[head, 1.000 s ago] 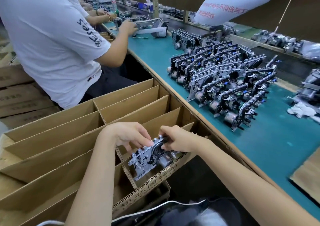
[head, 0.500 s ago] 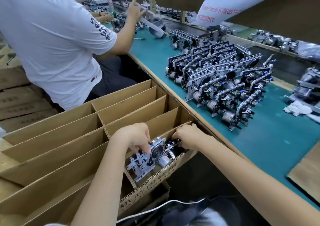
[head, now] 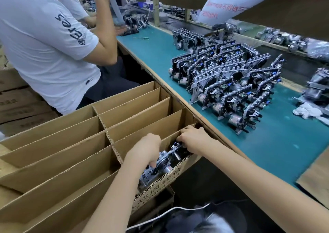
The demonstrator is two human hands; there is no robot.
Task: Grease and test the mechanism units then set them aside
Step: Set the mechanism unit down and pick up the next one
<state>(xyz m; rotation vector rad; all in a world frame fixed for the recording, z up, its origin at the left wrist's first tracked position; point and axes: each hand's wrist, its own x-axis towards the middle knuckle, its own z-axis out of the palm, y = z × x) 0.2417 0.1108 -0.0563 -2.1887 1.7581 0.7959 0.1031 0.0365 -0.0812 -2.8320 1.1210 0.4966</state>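
**Setting aside: one unit into the divided carton**

Item: mechanism unit (head: pixel 163 163), lower centre of the frame, partly down in the nearest right-hand cell of the cardboard carton (head: pixel 106 134).
Left grip (head: pixel 147 150) pinches its lower end; right grip (head: pixel 193 140) curls round its upper end.
Handling: probably best lowered level and parallel to the dividers, fingers clear of the cell walls.
Adjacent: standing units (head: pixel 227 75) on the green counter (head: pixel 267 152), upper right; a neighbour (head: pixel 44 45), upper left, well apart.

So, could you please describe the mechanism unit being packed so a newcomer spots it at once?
Find the divided cardboard box left of the teal bench. In its nearest bench-side compartment, the left hand and right hand grip a mechanism unit. It alone is visible in the box; the other units stand on the bench.
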